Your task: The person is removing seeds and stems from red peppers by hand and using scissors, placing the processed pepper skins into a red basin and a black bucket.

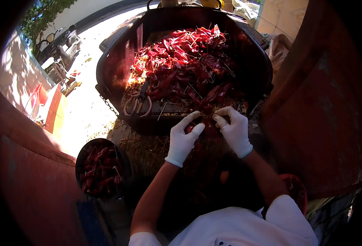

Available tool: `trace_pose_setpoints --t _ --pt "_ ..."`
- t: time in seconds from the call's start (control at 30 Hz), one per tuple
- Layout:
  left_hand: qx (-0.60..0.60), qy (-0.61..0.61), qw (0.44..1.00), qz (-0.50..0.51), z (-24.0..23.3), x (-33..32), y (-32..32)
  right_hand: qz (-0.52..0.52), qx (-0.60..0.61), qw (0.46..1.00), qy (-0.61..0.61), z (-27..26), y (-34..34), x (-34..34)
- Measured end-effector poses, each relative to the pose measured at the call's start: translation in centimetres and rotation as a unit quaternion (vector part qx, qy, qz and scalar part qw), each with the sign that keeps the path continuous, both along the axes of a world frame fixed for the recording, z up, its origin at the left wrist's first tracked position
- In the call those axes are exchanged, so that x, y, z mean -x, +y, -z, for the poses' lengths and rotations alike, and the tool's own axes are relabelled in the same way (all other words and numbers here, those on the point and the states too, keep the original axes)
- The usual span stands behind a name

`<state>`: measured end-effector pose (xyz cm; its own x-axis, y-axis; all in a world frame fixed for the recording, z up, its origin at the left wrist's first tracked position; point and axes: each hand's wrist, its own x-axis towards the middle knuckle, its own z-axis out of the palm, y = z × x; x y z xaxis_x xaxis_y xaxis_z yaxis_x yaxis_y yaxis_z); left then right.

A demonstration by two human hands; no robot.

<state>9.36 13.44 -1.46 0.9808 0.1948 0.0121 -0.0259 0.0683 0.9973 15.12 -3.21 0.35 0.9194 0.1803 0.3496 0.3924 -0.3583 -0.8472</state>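
Note:
A heap of dried red chili peppers [181,58] lies in a large dark tub [107,67] before me. My left hand [184,138], in a white glove, is at the tub's near rim, thumb and forefinger apart around a red pepper that shows between them. Close by on the right, my gloved right hand [234,130] pinches something small at its fingertips, perhaps part of a pepper; it is too small to tell. Scissors [141,100] with looped handles rest inside the tub at its near left, beside a thin pale stick [161,111].
A round dark bucket [80,153] of red peppers stands at the lower left. A red container [302,193] is partly hidden by my right arm. Large red curved surfaces flank both sides. Chains hang at the tub's sides. Stems and scraps litter the ground below the rim.

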Motion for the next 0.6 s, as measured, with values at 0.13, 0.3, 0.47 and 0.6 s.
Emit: trace_pose_setpoints --t 0.13,0.3,0.47,0.6 --pt "0.053 0.065 0.996 -0.007 0.8 -1.2 -0.4 0.006 -0.001 0.999 -0.033 3.2 0.3 -1.1" --pt "0.108 0.005 0.992 -0.066 -0.1 -0.4 3.0 -0.036 0.017 0.981 0.19 5.0 -0.3 -0.3" --pt "0.145 -0.007 0.985 -0.091 -0.4 0.7 5.3 -0.105 0.198 0.95 0.216 12.6 -0.3 -1.4" --pt "0.132 -0.011 0.987 -0.095 -0.6 1.3 5.9 0.002 0.141 0.903 0.406 21.5 -2.4 -2.3"
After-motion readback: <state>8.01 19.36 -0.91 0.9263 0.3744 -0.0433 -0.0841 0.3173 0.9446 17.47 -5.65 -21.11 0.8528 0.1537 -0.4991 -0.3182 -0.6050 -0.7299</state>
